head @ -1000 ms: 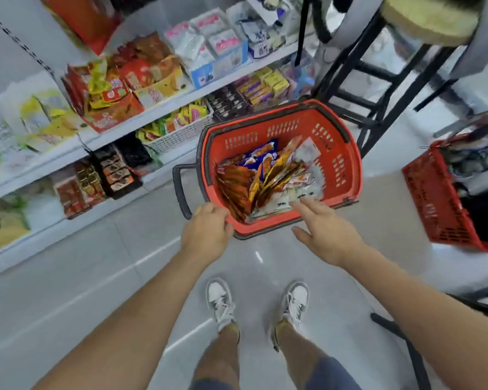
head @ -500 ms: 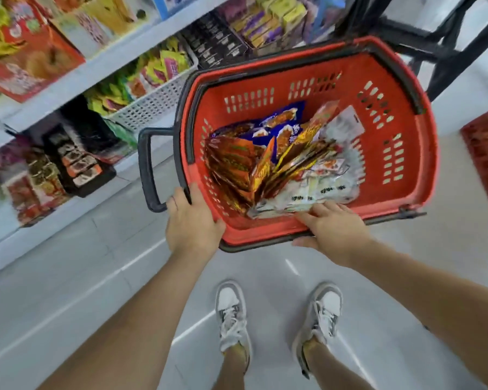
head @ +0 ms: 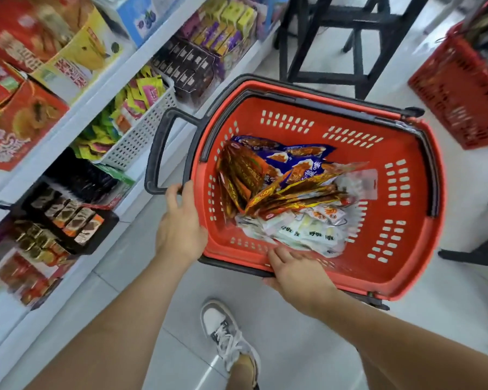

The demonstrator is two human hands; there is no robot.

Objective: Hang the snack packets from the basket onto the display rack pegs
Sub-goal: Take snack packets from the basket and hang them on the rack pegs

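A red plastic basket point(head: 406, 249) with black handles sits in front of me. Inside lies a heap of snack packets point(head: 288, 192): orange ones, blue ones at the back and white ones toward me. My left hand point(head: 181, 229) grips the basket's left rim near the black side handle point(head: 158, 153). My right hand point(head: 296, 274) holds the near rim, its fingers curled over the edge beside the white packets. No display rack pegs are in view.
White shop shelves point(head: 102, 88) full of boxed and bagged snacks run along the left, with a white mesh tray point(head: 141, 136). A black stool frame point(head: 335, 52) stands behind the basket. A second red basket point(head: 459, 88) sits at the right. My shoe point(head: 226, 333) is below.
The basket has come closer and larger in view, turned toward the right. My right hand has gone from hovering over the packets to grasping the near rim; my left hand stays on the left rim.
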